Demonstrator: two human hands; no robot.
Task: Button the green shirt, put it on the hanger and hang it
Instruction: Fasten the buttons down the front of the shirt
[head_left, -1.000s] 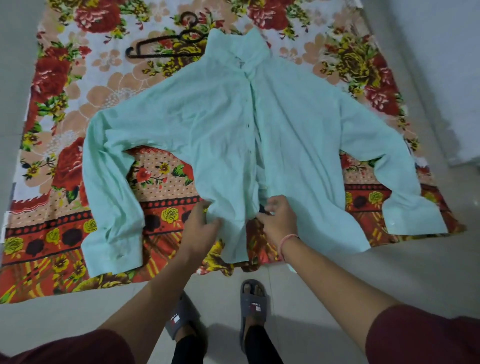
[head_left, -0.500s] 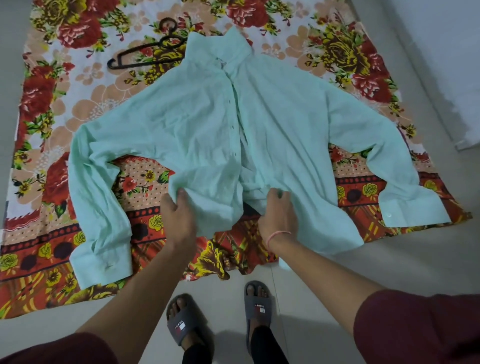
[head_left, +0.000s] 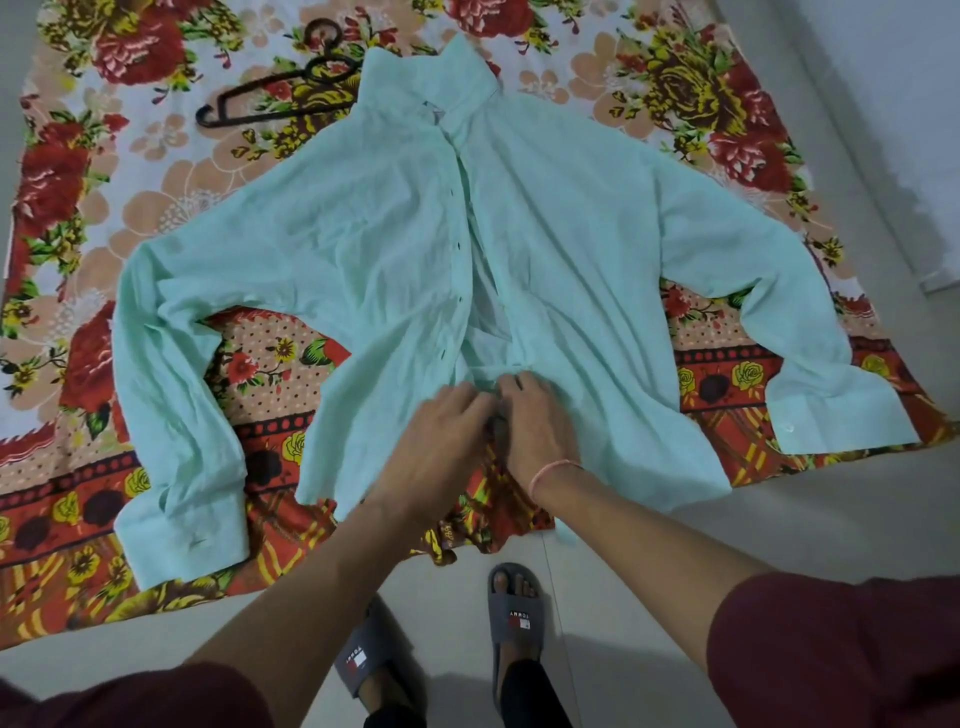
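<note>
Green shirt (head_left: 363, 260) lies front-up on the floral blanket (head_left: 156, 156), collar at 12 o'clock, hanger (head_left: 322, 70) at 11. Your left hand (head_left: 441, 441) and right hand (head_left: 540, 421) pinch the placket edges together near the hem at 6. Pair the wrong button and hole there and the front likely skews.

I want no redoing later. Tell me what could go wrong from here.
The left hand and right hand pinch the green shirt near its hem while the front gapes open above: a mismatched first button would likely skew the whole row. The hanger lies against the shirt's shoulder, so lifting the shirt may drag it.
</note>
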